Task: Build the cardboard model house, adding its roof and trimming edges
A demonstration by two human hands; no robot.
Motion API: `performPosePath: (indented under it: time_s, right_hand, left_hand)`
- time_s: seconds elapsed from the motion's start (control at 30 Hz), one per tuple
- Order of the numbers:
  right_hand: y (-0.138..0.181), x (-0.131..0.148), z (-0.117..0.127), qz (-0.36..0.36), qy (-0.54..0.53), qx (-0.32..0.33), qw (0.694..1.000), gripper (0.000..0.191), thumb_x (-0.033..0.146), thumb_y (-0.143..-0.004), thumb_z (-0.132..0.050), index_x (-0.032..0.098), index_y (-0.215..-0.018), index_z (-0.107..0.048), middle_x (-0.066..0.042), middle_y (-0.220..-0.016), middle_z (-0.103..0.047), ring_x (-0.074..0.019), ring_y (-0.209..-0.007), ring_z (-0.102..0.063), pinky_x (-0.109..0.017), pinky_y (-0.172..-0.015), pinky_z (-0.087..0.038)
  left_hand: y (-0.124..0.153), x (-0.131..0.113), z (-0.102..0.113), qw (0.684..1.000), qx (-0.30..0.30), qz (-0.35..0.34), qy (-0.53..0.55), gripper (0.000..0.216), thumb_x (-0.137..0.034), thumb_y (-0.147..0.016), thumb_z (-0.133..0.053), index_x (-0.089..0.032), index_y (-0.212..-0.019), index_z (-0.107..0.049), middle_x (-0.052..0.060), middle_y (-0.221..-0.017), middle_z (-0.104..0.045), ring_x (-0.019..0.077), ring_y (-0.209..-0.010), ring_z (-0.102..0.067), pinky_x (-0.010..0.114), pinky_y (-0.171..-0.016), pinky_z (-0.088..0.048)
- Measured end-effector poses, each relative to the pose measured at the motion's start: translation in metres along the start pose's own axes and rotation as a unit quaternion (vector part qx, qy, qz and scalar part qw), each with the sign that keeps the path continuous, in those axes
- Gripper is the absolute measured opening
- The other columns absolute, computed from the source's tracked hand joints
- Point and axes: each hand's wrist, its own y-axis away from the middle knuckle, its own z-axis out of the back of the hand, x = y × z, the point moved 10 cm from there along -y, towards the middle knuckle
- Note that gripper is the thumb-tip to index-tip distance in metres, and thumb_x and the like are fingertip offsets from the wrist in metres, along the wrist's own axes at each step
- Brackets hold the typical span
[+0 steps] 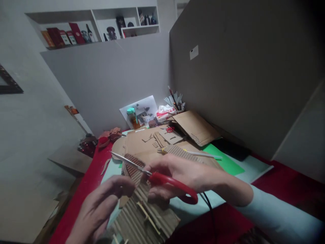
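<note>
At the near edge of the tabletop [76,203], which is covered in red, lies a corrugated cardboard piece [142,217]: brown, ribbed, with pale thin sticks set across its flutes. The left hand [101,210] is over its near-left part, fingers curled toward the strip that rises from it; whether they pinch the strip cannot be told, since the view is blurred. The right hand [182,176] is closed round the red handles of the scissors [152,173]. The blades stand narrowly parted, tips pointing left, crossing the upper end of the ribbed strip.

Beyond, mid-table, lie flat cardboard sheets [142,142] with cut slots, a green sheet [223,159] to the right, and a folded cardboard flap [195,127]. At the far edge stand a teal-capped bottle [132,117] and a cup of tools [175,101]. No writing is legible.
</note>
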Motion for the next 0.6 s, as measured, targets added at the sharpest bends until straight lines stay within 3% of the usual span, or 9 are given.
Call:
performPosePath:
  time_s: [0.1, 0.23, 0.37, 0.47, 0.6]
  right_hand:
    - [-0.003, 0.002, 0.003, 0.013, 0.035, 0.019, 0.999, 0.026, 0.03, -0.086, -0.075, 0.013, -0.102, -0.064, 0.0, -0.082, -0.058, -0.0118, -0.071, -0.054, -0.022, -0.061, -0.044]
    - [-0.005, 0.003, 0.005, 0.012, 0.062, 0.047, 0.997, 0.027, 0.026, -0.087, -0.073, 0.01, -0.108, -0.066, -0.002, -0.085, -0.06, -0.0141, -0.076, -0.057, -0.023, -0.064, -0.043]
    - [-0.012, 0.002, 0.01, 0.015, 0.078, 0.037, 0.996, 0.024, 0.024, -0.086, -0.074, 0.011, -0.106, -0.068, 0.0, -0.082, -0.06, -0.013, -0.074, -0.055, -0.022, -0.063, -0.041]
    - [-0.011, 0.002, 0.029, 0.016, 0.08, -0.042, 0.996, 0.024, 0.027, -0.086, -0.077, 0.014, -0.103, -0.067, 0.002, -0.079, -0.059, -0.0111, -0.07, -0.05, -0.021, -0.059, -0.039]
    - [0.011, -0.01, 0.063, -0.055, 0.113, -0.168, 0.978, 0.037, 0.041, -0.076, -0.089, 0.019, -0.092, -0.064, 0.007, -0.067, -0.055, -0.0107, -0.063, -0.047, -0.02, -0.054, -0.036]
  left_hand:
    - [-0.005, 0.011, -0.018, 0.997, 0.065, 0.046, -0.015, 0.03, -0.048, -0.075, -0.084, -0.024, -0.093, -0.079, 0.005, -0.084, -0.073, 0.0201, -0.074, -0.068, 0.027, -0.068, -0.053]
    - [-0.008, 0.017, -0.017, 0.995, 0.058, 0.083, -0.009, 0.03, -0.05, -0.07, -0.089, -0.028, -0.09, -0.081, 0.003, -0.085, -0.074, 0.0187, -0.075, -0.068, 0.029, -0.079, -0.058]
    - [-0.017, 0.019, -0.014, 0.994, 0.048, 0.083, -0.061, 0.029, -0.049, -0.072, -0.089, -0.026, -0.087, -0.08, 0.003, -0.083, -0.073, 0.0156, -0.075, -0.064, 0.023, -0.078, -0.055]
    - [-0.024, 0.021, -0.011, 0.995, 0.039, 0.078, -0.055, 0.032, -0.051, -0.073, -0.087, -0.022, -0.079, -0.073, 0.002, -0.075, -0.07, 0.0145, -0.072, -0.062, 0.02, -0.069, -0.051]
    - [-0.026, 0.023, 0.005, 0.995, -0.031, 0.093, 0.002, 0.034, -0.049, -0.07, -0.09, -0.023, -0.078, -0.068, -0.003, -0.066, -0.066, 0.0138, -0.063, -0.063, 0.02, -0.06, -0.051]
